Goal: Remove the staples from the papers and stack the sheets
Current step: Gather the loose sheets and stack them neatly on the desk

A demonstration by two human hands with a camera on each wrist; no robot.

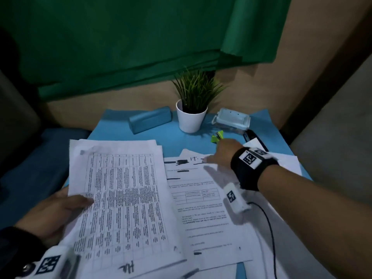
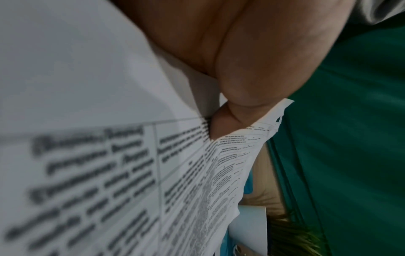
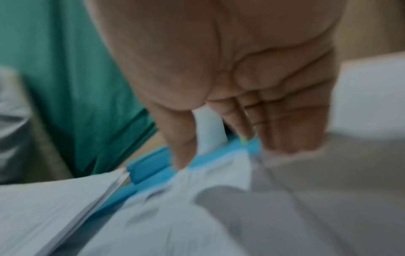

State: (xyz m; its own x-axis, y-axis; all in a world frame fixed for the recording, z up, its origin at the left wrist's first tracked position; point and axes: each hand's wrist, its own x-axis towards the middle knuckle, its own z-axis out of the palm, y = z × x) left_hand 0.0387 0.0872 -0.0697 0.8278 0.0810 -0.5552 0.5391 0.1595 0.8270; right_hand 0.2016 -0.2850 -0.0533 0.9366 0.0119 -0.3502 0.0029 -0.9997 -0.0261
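Left hand [image 1: 58,214] pinches stapled sheets [image 1: 122,198]. Right hand [image 1: 223,154], fingers extended, empty, reaches toward green staple remover [image 1: 217,136]. Next: grasp it, likely

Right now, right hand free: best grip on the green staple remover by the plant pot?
Probably pinch the green staple remover across its two side wings, thumb one side and fingers the other, coming from above and from the near side, where the right hand already reaches with straight fingers. It lies flat on the blue mat, clear of the plant pot. Its jaw direction is too small to tell.
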